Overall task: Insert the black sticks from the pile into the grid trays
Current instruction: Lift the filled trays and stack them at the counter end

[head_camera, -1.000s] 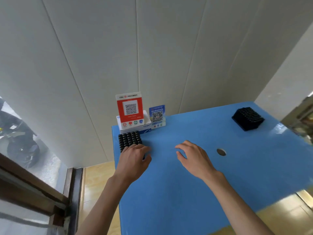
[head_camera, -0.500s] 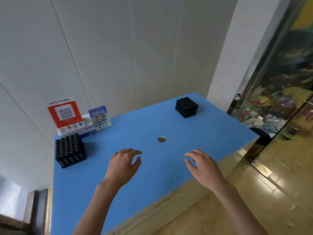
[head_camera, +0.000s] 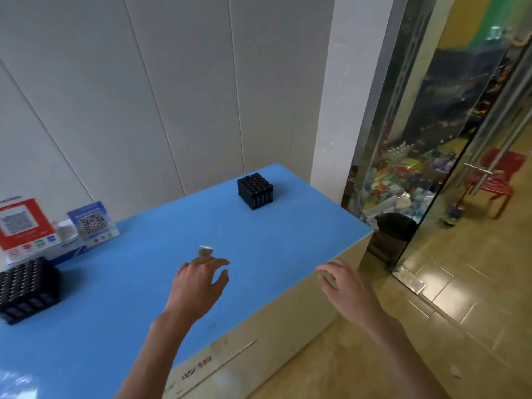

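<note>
One black grid tray (head_camera: 27,287), its cells filled with black sticks, sits at the left edge of the blue table (head_camera: 138,298). A second black grid tray (head_camera: 255,190) stands near the table's far right corner. My left hand (head_camera: 198,283) hovers over the middle of the table, fingers loosely spread, holding nothing. My right hand (head_camera: 342,283) hangs past the table's front right edge over the floor, fingers relaxed and empty. No loose pile of sticks shows.
Red (head_camera: 24,226) and blue (head_camera: 92,221) QR code signs stand on a white box at the back left. A small round hole (head_camera: 205,250) marks the tabletop by my left fingertips. A glass door (head_camera: 431,168), black bin (head_camera: 395,228) and red chair (head_camera: 501,177) are at right.
My view has swung right. My left hand left the left tray and moved to the table's middle. My right hand moved off the table past its front right edge.
</note>
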